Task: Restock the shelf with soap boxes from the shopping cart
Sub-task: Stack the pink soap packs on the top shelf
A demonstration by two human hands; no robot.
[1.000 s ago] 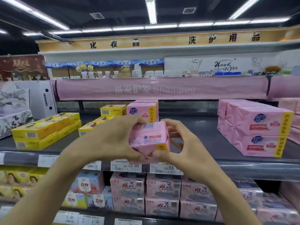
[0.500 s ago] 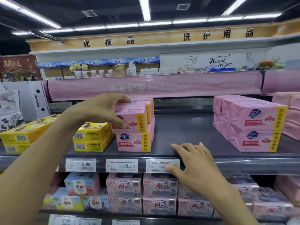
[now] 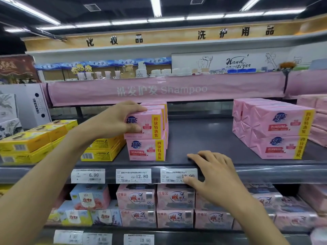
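Observation:
A pink soap box [image 3: 152, 123] with a yellow side stripe sits on top of another pink soap box [image 3: 147, 150] on the dark grey shelf [image 3: 203, 138]. My left hand [image 3: 122, 119] grips the top box at its left end, fingers over its top and thumb on its front. More pink boxes stand behind this stack. My right hand [image 3: 212, 172] rests on the shelf's front edge, fingers spread, covering part of a price tag [image 3: 175, 175]. It holds nothing. The shopping cart is out of view.
Yellow boxes [image 3: 102, 149] lie left of the pink stack. A larger block of pink soap boxes [image 3: 281, 131] stands at the right, with bare shelf between. A pink "Shampoo" banner [image 3: 162, 89] hangs above. The lower shelf holds several pink and blue packs [image 3: 136, 197].
A second ago both hands held the pink box in front of the shelf. My left hand has since set it on the stack, and my right hand has dropped to the shelf edge.

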